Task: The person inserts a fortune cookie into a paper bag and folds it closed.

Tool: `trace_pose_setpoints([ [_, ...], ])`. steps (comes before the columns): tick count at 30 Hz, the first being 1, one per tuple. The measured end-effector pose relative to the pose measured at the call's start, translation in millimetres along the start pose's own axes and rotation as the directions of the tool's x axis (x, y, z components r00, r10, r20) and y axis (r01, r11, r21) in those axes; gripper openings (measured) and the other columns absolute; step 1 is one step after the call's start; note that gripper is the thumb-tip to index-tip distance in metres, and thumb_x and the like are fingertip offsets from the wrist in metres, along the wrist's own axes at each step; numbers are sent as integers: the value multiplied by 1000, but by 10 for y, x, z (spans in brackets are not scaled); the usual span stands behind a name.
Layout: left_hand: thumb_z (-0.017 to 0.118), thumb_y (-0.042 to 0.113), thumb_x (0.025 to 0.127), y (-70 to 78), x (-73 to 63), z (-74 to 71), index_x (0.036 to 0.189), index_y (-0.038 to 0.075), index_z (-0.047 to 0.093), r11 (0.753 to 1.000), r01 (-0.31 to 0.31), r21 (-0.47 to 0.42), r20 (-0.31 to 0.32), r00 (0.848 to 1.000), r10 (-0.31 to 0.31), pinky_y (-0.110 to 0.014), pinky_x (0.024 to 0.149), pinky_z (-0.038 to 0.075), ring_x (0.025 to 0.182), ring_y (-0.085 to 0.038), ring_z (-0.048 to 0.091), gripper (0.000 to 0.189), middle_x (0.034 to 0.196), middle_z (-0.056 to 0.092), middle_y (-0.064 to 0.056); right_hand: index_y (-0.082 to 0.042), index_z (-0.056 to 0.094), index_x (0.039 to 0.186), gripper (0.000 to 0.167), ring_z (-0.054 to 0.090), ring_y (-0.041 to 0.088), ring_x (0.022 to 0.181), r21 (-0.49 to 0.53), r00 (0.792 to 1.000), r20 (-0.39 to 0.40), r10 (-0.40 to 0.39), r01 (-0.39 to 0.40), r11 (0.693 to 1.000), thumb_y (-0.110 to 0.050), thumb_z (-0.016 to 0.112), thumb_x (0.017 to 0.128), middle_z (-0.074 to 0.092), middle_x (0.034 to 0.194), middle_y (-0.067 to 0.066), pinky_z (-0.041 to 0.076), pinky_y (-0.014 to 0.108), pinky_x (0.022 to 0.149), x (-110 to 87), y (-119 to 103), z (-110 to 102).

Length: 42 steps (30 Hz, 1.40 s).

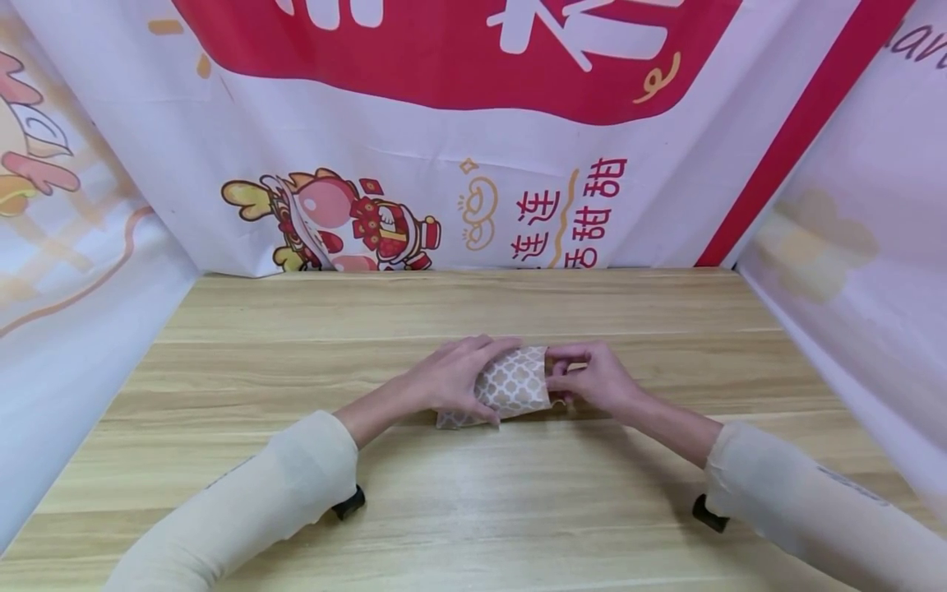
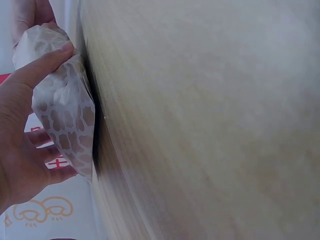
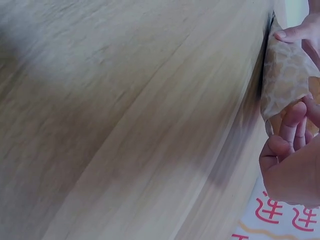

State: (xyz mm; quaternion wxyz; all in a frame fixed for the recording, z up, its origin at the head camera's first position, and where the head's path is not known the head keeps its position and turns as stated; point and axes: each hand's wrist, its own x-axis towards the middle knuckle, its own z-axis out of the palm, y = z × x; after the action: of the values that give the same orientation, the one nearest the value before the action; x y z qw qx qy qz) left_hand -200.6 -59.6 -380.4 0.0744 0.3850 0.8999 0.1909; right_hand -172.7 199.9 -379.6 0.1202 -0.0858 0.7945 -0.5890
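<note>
a patterned paper bag lies sideways on or just above a wooden table, its open end toward the person's right. the left hand grips it between thumb and fingers. the right hand has bent fingers at that end; whether they pinch anything, i cannot tell. a light, steady left grip should keep the paper from crumpling or tearing.
</note>
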Motion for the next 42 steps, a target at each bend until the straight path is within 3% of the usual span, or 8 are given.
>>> trace_pose_setpoints([
  [11, 94, 51, 68, -13, -27, -2, 162, 23, 34, 1000, 10, 8, -2, 1000, -10, -55, 113, 43, 130, -30, 55, 115, 147, 54, -12, 9, 66, 130, 45, 66, 18, 67, -49, 1000, -9, -5, 5, 999, 4, 79, 87, 72, 85, 11, 59, 27, 57, -58, -2, -155],
  [18, 93, 54, 69, -14, -67, -10, 162, 22, 34, 1000, 23, 7, -4, 1000, -22, -58, 115, 40, 136, -34, 52, 114, 150, 52, -14, 9, 66, 129, 42, 66, 21, 67, -101, 999, -39, 29, -33, 994, 5, 76, 89, 72, 87, 14, 59, 28, 58, -85, -13, -218],
  [23, 88, 59, 73, -18, -94, -14, 163, 23, 33, 999, 48, 15, 0, 999, -48, -60, 116, 37, 138, -35, 50, 111, 153, 50, -15, 13, 64, 129, 39, 67, 21, 67, -122, 998, -55, 24, -30, 992, 8, 70, 91, 73, 91, 22, 59, 27, 59, -97, 9, -252],
  [30, 78, 71, 78, -10, -118, -55, 163, 27, 33, 993, 107, 49, 0, 994, -107, -55, 112, 44, 132, -34, 55, 106, 149, 53, -15, 15, 57, 134, 45, 69, 24, 68, -133, 996, -92, -9, -4, 991, 8, 67, 91, 74, 97, 25, 61, 30, 61, -104, 34, -263],
  [36, 67, 71, 88, -6, -141, -55, 163, 24, 34, 990, 142, 6, -5, 990, -142, -57, 112, 45, 135, -36, 53, 95, 153, 50, -17, 13, 58, 134, 43, 72, 25, 72, -168, 994, -106, 26, -44, 985, 4, 68, 93, 75, 105, 27, 60, 29, 62, -99, 35, -226],
  [42, 62, 64, 95, -7, -158, -58, 161, 12, 37, 981, 162, -107, -15, 986, -164, -56, 114, 43, 140, -37, 49, 87, 158, 46, -19, 13, 60, 131, 42, 74, 22, 76, -152, 991, -87, 102, -114, 982, -7, 71, 97, 76, 104, 24, 55, 26, 55, -69, 15, -140],
])
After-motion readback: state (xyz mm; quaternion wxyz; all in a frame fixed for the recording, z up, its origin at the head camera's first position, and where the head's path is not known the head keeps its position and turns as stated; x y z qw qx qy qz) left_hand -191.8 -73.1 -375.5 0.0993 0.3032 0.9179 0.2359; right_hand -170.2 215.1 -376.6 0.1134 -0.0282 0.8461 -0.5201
